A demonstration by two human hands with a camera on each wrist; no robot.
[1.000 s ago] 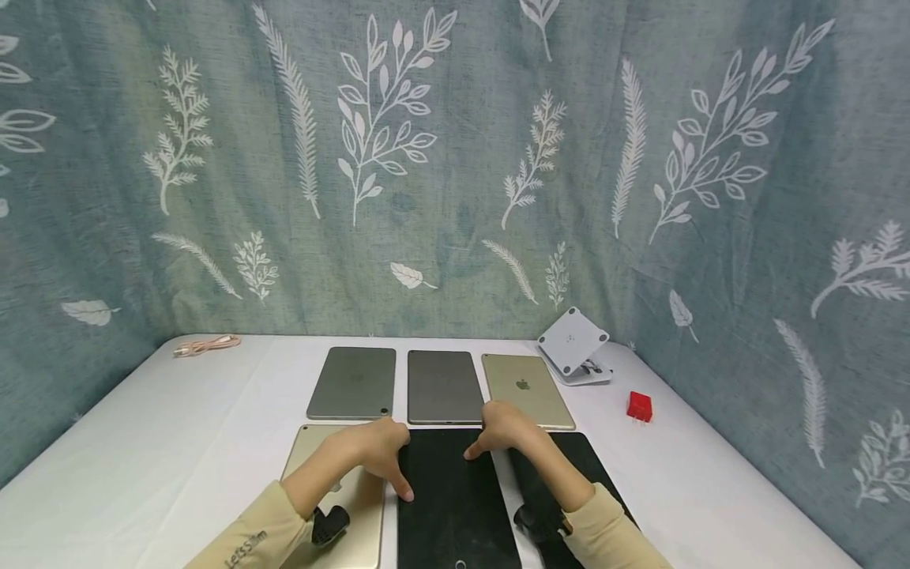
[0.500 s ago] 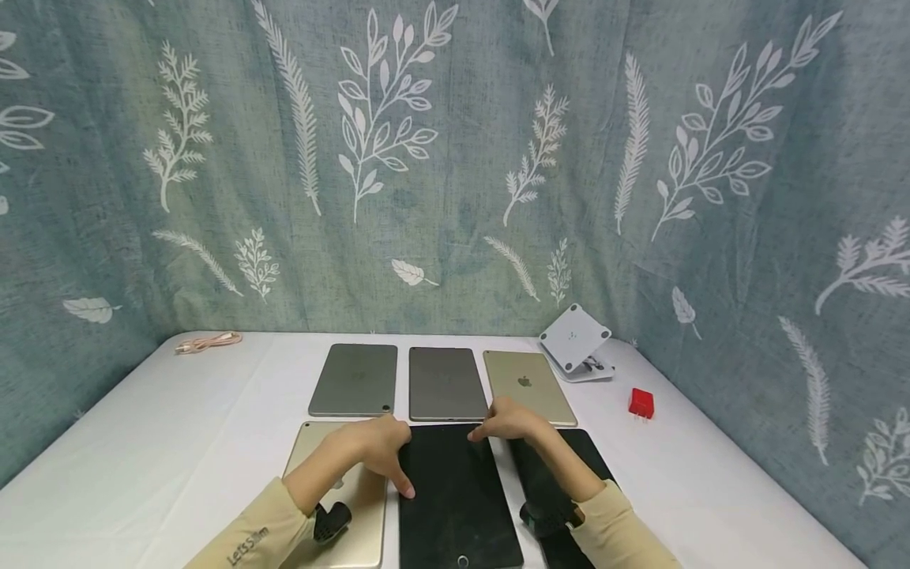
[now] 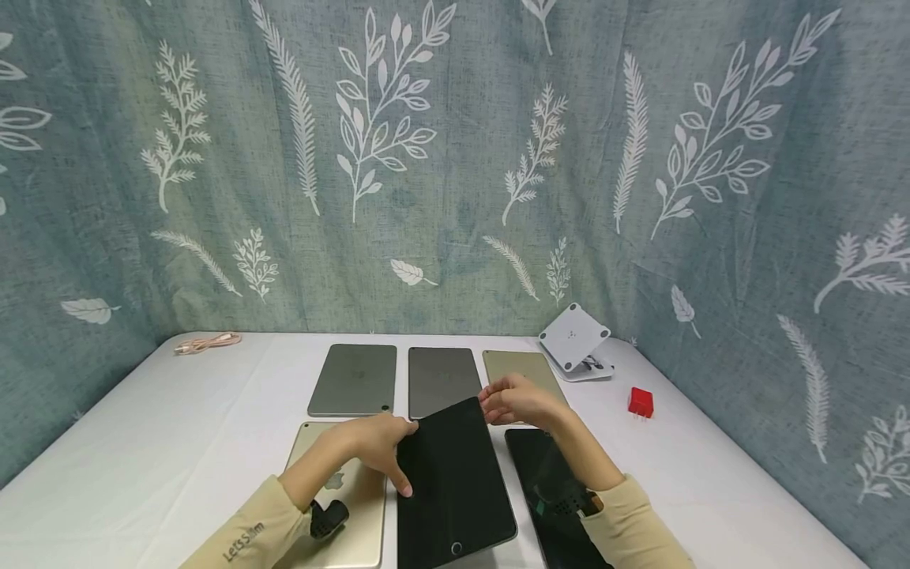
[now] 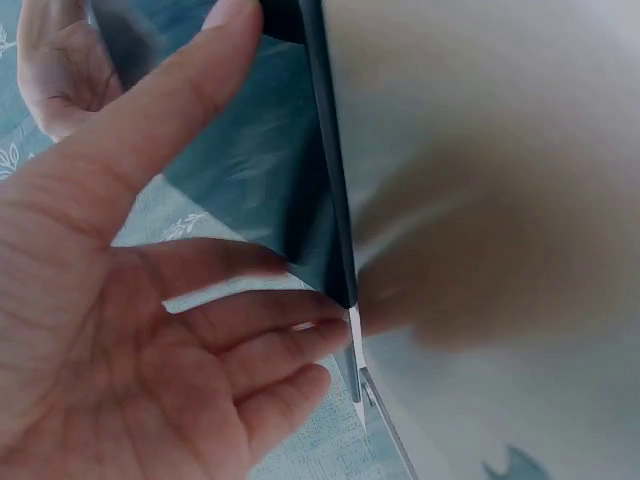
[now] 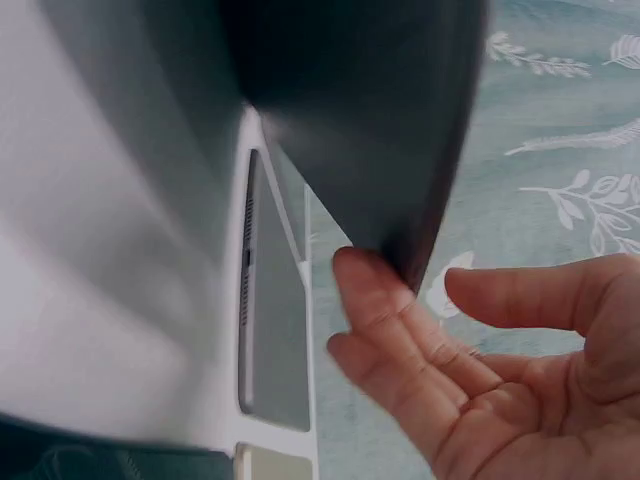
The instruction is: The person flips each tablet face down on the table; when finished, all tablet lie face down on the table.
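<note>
In the head view a black-screened tablet (image 3: 455,490) tilts in the middle of the table, its right side raised off the white cloth. My left hand (image 3: 380,450) spans its left edge, thumb on the screen side and fingers at the far left corner. Those fingers (image 4: 260,340) look nearly straight in the left wrist view. At the raised far right corner is my right hand (image 3: 515,401). Its fingertips (image 5: 360,268) touch that corner from beneath, while its thumb (image 5: 510,297) stands apart from the tablet.
A gold tablet (image 3: 355,514) lies at left, another black tablet (image 3: 562,506) at right. Behind are a grey-green tablet (image 3: 353,379), a dark grey one (image 3: 441,379) and a gold one (image 3: 522,365). Farther out sit a folding stand (image 3: 572,340), red plug (image 3: 641,402) and pink cable (image 3: 206,343).
The middle tablet has gone from flat to tilted, its right side rising. My right hand has moved from over its screen to its far right corner; my left hand has stayed nearly in place.
</note>
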